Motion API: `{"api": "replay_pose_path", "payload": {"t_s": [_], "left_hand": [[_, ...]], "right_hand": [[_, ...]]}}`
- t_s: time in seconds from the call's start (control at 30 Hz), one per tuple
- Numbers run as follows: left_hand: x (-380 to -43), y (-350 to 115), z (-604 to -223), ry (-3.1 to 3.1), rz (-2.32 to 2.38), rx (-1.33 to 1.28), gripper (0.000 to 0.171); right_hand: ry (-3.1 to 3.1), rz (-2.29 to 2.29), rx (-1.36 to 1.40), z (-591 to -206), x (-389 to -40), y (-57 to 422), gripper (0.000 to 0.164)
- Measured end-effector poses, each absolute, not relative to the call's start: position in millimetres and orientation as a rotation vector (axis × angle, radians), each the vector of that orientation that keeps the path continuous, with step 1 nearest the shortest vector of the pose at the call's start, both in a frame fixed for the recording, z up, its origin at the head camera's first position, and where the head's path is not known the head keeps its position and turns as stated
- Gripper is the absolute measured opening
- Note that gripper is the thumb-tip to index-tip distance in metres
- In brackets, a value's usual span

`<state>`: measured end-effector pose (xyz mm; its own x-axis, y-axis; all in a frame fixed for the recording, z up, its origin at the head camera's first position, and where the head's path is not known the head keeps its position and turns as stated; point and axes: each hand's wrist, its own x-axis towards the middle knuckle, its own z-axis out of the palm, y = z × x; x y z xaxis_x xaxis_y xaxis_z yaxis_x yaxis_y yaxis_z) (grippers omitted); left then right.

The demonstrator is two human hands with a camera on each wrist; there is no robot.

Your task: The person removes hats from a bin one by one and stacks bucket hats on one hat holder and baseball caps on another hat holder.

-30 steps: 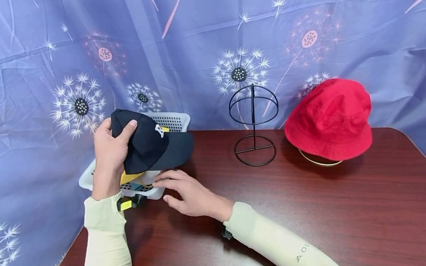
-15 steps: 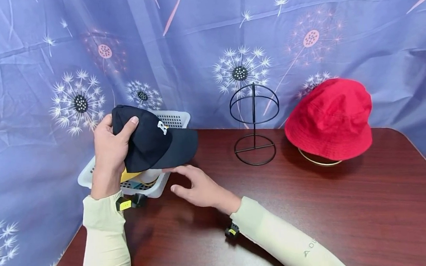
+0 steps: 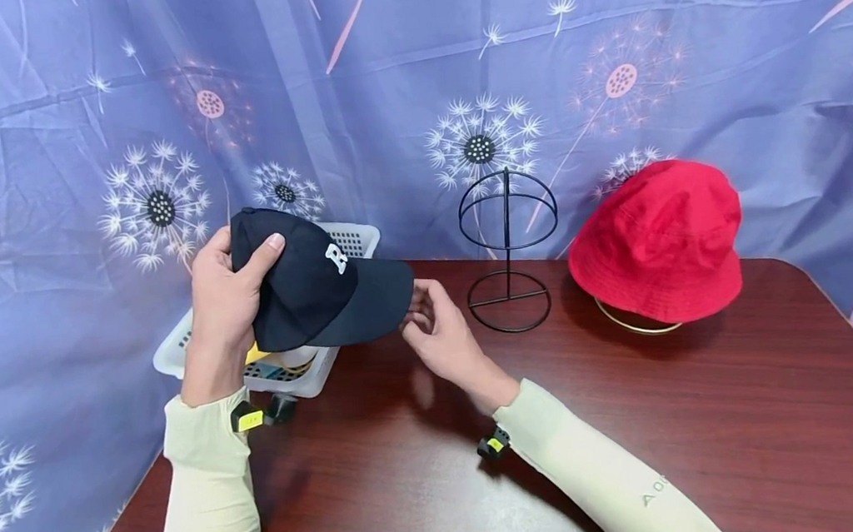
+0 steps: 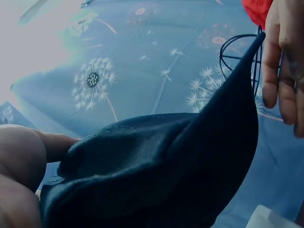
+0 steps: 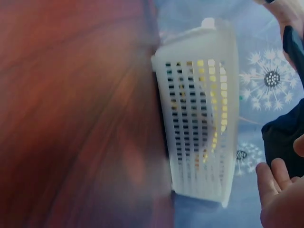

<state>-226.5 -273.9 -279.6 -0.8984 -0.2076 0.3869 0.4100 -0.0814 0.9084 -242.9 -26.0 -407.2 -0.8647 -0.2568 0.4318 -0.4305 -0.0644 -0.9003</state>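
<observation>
A dark navy baseball cap [image 3: 292, 281] with a white letter R on its front is held above the basket. My left hand [image 3: 221, 295] grips the back of its crown, thumb on the outside. The brim [image 3: 369, 304] points right. Beside the brim's tip is my right hand [image 3: 447, 331], fingers loosely bent; in the left wrist view its fingers [image 4: 287, 95] hang nearly straight near the brim. Whether they touch it, I cannot tell. Below the cap, partly hidden, stands a white perforated basket [image 5: 199, 47] with yellow and pale things inside.
To the right of the hands stands a bare black wire hat stand [image 3: 508, 247]. Farther right, a red bucket hat [image 3: 657, 239] sits on a gold-coloured stand [image 3: 642, 328]. A blue dandelion-print curtain [image 3: 385, 119] hangs behind the brown table [image 3: 635, 433].
The cap has shifted slightly right in my left hand, and its white letter now shows fully. My right hand has moved from the basket's edge rightward and up to the brim's tip.
</observation>
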Motion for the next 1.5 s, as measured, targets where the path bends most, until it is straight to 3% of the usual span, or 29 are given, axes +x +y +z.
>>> {"api": "replay_pose_path", "payload": {"t_s": [0.7, 1.3, 1.5], "left_hand": [[-213, -251, -277, -1.796, -2.208, -0.467, 0.023], [-199, -225, -282, -1.934, -2.289, -0.520, 0.027], [-196, -220, -281, -1.896, -2.324, -0.561, 0.022]], "right_hand": [[-1.834, 1.134, 0.988, -399, -243, 27, 0.052], [-1.472, 0.650, 1.279, -378, -228, 53, 0.016], [-1.452, 0.663, 1.310, -375, -224, 59, 0.013]]}}
